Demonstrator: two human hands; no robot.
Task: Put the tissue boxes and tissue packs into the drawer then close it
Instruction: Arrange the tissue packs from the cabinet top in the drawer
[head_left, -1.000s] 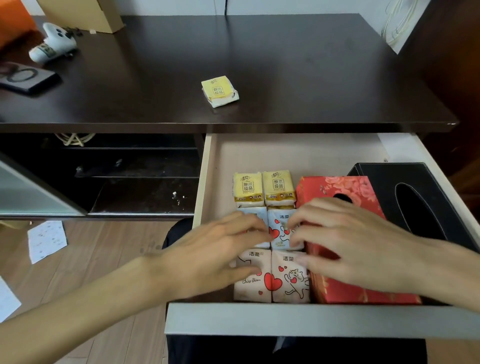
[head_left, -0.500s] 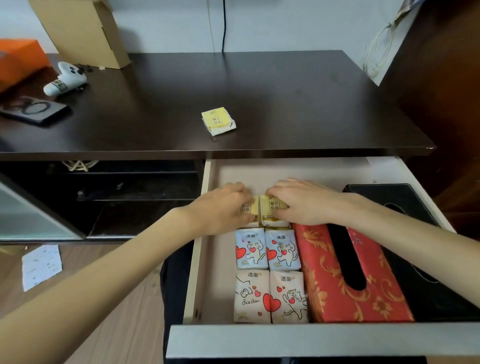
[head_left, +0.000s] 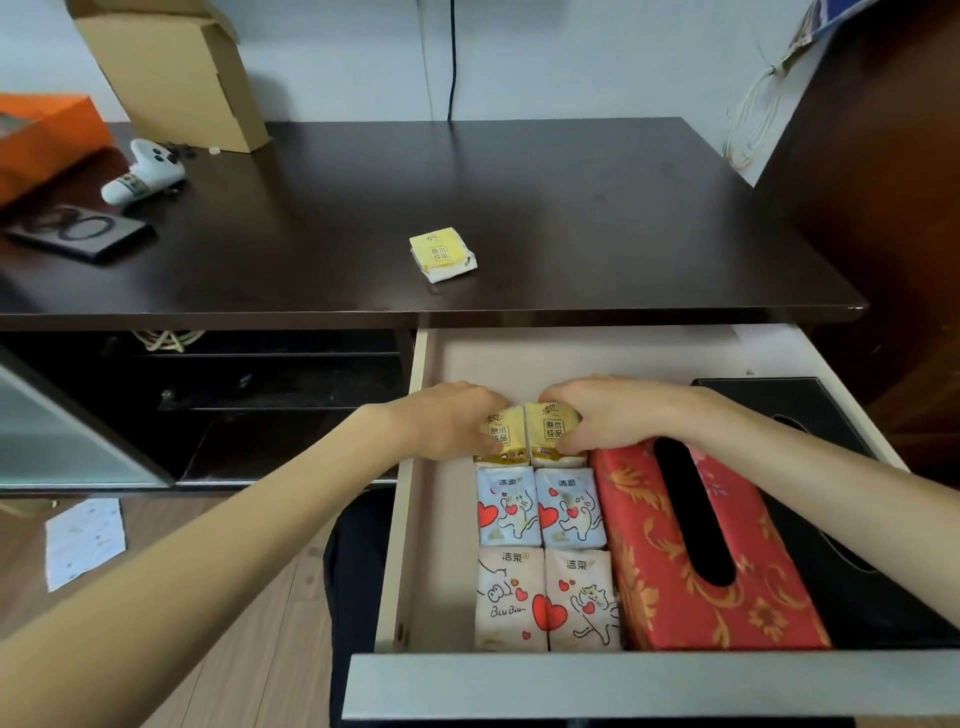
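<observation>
Dark worktop (head_left: 519, 208) carries one yellow pack (head_left: 442, 254) near its front edge, above the open drawer (head_left: 447, 364). Inside, the left hand (head_left: 447, 418) and right hand (head_left: 608, 413) each clasp one of two yellow packs (head_left: 524, 434) at the back of the rows. Four cartoon packs (head_left: 543, 556) lie in front, touching a red box (head_left: 691, 545) beside a black box (head_left: 810, 410).

My right forearm crosses the black tissue box (head_left: 810, 410), so I see only parts of its top opening. My left hand (head_left: 447, 421) and right hand (head_left: 608, 413) cover the far edges of the two yellow tissue packs (head_left: 530, 434). The orange box (head_left: 41, 140) is cut off at the left edge. The print on the game controller (head_left: 143, 174) is too small to read.
</observation>
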